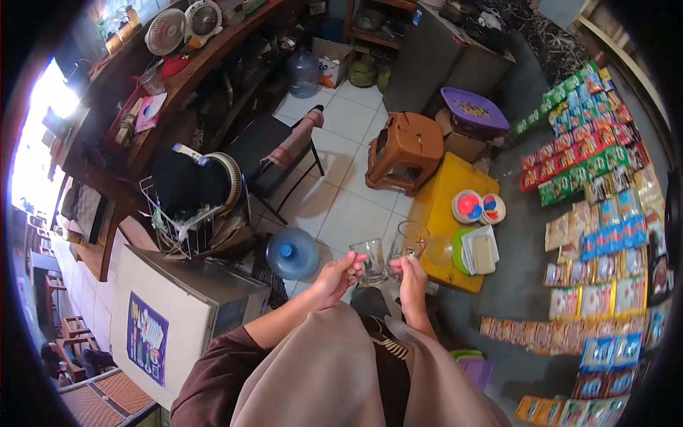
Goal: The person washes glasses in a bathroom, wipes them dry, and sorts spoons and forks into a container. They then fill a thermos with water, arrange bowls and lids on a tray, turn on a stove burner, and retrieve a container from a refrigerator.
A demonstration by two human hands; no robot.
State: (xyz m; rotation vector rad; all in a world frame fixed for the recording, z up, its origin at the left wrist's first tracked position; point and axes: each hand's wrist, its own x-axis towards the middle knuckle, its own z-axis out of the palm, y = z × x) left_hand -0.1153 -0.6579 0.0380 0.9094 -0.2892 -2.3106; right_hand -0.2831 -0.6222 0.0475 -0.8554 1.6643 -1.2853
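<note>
My left hand point(336, 279) is closed on a clear glass mug point(371, 265), its fingers at the mug's left side. Close beside it, my right hand point(413, 285) pinches a second clear glass mug point(415, 233), which overlaps the edge of the yellow table point(452, 178) in this view. Both mugs look see-through, with no drink visible in them. On that table, near my right hand, stand two white tubs with red and blue lids or cups point(467, 206), a green tray point(459, 249) and a pale square container point(484, 254).
A brown plastic stool point(405, 151) stands beyond the yellow table. A blue water gallon point(292, 253) sits on the white tiles by a black chair point(267, 142). At left is a white fridge point(153, 313). Hanging sachet strips point(583, 245) line the right side.
</note>
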